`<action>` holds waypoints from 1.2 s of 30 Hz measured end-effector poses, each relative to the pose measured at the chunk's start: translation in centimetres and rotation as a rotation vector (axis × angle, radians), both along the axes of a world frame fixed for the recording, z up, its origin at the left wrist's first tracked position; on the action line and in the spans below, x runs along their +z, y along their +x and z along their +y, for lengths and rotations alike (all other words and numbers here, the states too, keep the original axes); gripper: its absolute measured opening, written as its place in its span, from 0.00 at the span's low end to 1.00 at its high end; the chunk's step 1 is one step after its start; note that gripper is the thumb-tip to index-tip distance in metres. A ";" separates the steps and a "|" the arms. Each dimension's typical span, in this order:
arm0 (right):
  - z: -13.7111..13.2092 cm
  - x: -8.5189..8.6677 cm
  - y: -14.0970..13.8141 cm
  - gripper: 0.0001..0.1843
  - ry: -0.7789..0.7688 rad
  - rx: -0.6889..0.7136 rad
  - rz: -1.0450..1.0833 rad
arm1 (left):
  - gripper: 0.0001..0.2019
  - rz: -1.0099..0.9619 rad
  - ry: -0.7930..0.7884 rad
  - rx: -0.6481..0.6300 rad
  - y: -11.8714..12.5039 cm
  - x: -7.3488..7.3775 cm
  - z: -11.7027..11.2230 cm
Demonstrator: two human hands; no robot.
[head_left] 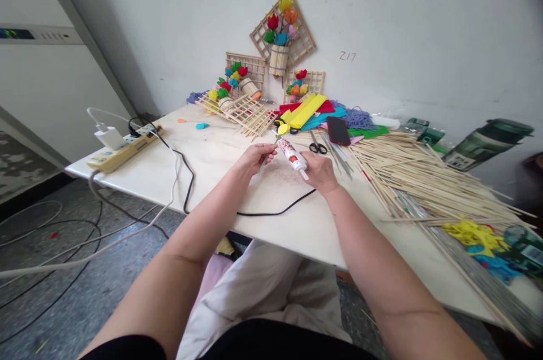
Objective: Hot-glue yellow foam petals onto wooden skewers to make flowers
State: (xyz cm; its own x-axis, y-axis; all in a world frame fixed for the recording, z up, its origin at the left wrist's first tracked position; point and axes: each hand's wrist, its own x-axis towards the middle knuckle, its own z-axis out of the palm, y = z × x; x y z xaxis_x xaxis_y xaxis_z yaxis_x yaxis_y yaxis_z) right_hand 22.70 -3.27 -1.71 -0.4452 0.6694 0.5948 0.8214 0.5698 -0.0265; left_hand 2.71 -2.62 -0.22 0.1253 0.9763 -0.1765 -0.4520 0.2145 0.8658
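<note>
Near the middle of the table, my right hand [321, 171] is wrapped round a white glue gun [292, 156] with a red pattern. Its nozzle points away from me, towards my left fingertips. My left hand [257, 159] pinches a thin pale stem [263, 163], partly hidden by the fingers. Just beyond both hands is a small yellow piece [283, 129]; whether it joins the stem I cannot tell. Black-handled scissors [318, 148] lie to the right of the glue gun. A black cord [280, 213] runs along the table below my hands.
Stick lattices with paper flowers [280, 38] lean on the wall. Coloured paper strips [304, 111] and a phone [338, 130] lie behind my right hand. Many wooden sticks [424, 173] cover the right side, by a dark bottle [483, 145]. A power strip [123, 151] sits at the left edge.
</note>
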 end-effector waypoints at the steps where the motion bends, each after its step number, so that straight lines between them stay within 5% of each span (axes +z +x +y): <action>1: 0.1 -0.1 0.1 0.15 0.011 0.008 0.007 | 0.06 -0.002 0.004 0.003 0.0 0.0 0.0; 15: 1.5 -1.8 0.3 0.10 -0.043 0.115 0.367 | 0.06 0.009 0.026 0.020 -0.2 -0.2 0.1; 28: 1.4 -2.0 0.0 0.08 -0.082 0.180 0.381 | 0.07 0.006 0.020 -0.010 0.3 0.2 -0.4; 36: 1.4 -1.8 -0.4 0.07 -0.330 0.125 0.642 | 0.06 0.022 0.016 -0.010 0.1 0.0 -0.1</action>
State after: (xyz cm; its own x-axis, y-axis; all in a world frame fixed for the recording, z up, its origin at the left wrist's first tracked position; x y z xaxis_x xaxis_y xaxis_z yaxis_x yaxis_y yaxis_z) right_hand 22.35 -1.90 -3.53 -0.1619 0.8258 0.5403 0.5154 0.5376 -0.6673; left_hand 2.82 -2.73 -0.20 0.1309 0.9777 -0.1641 -0.4310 0.2052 0.8787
